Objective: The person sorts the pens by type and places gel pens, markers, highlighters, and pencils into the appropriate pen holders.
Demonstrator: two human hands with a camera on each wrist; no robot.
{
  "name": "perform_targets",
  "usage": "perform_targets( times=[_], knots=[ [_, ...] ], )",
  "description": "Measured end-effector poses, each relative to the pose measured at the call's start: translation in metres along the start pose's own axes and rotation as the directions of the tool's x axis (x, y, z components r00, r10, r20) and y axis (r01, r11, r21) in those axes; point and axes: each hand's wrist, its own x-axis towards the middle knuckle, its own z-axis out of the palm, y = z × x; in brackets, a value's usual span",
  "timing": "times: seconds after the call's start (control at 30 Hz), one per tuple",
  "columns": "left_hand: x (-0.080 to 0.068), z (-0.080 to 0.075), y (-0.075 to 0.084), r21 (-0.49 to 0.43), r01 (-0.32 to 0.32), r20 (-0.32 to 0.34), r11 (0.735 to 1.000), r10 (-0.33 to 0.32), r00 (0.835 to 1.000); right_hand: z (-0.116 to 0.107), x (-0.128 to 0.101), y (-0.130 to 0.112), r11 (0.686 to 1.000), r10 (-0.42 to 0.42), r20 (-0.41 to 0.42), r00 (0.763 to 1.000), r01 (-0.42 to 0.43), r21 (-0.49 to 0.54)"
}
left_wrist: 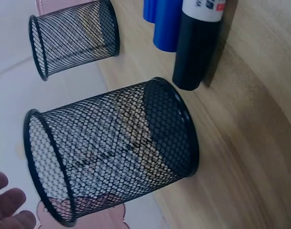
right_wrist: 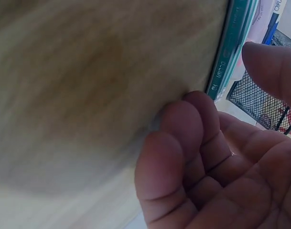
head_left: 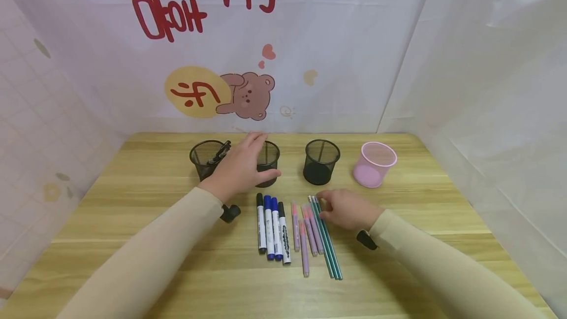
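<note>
My left hand (head_left: pixel 241 169) is spread in front of a black mesh pen cup (left_wrist: pixel 112 148), partly hiding it in the head view. In the left wrist view its fingertips (left_wrist: pixel 11 205) are apart from the cup's rim. My right hand (head_left: pixel 347 208) is low over the table at the upper ends of several green pencils (head_left: pixel 328 240). Its fingers (right_wrist: pixel 159 164) bend down beside the pencils, while the thumb (right_wrist: pixel 272 71) stays apart on their other side. Pink pens (head_left: pixel 304 247) and white markers with blue or black caps (head_left: pixel 269 228) lie side by side left of the pencils.
At the far left, another black mesh cup (head_left: pixel 197 159) holds black pens (head_left: pixel 220 152). Right of centre stand a third black mesh cup (head_left: pixel 317 174) and a pink cup (head_left: pixel 369 174). Behind the wooden table (head_left: pixel 133 220) hangs a printed cloth (head_left: pixel 336 38).
</note>
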Motion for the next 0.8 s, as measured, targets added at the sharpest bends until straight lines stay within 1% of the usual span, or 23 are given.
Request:
perform_targets(
  times=[0.1,0.17,0.4,0.63,0.7,0.8],
  knots=[
    [0.005,0.004,-0.004,-0.022,0.051,0.022,0.998,-0.050,0.998,-0.001,0.000,-0.003,1.000,0.009,0.013,1.000,-0.009,0.001],
    [0.007,0.006,-0.006,-0.030,0.072,0.032,0.997,-0.071,0.997,-0.001,0.000,-0.004,1.000,0.011,0.019,1.000,-0.011,-0.004],
    [0.015,0.014,-0.014,-0.024,0.123,0.054,0.992,-0.121,0.991,-0.001,0.002,-0.006,0.999,0.001,0.025,1.000,0.000,-0.040],
    [0.017,0.024,-0.028,-0.086,0.212,0.095,0.973,-0.204,0.974,-0.001,0.004,-0.007,0.999,0.023,0.045,0.999,-0.022,-0.041],
    [0.017,0.026,-0.032,-0.105,0.221,0.099,0.969,-0.211,0.972,-0.001,0.005,-0.006,0.999,0.033,0.047,0.998,-0.031,-0.033],
    [0.016,0.029,-0.036,-0.125,0.219,0.108,0.968,-0.206,0.973,-0.002,0.005,-0.007,0.999,0.044,0.046,0.998,-0.043,-0.030]
  ],
)
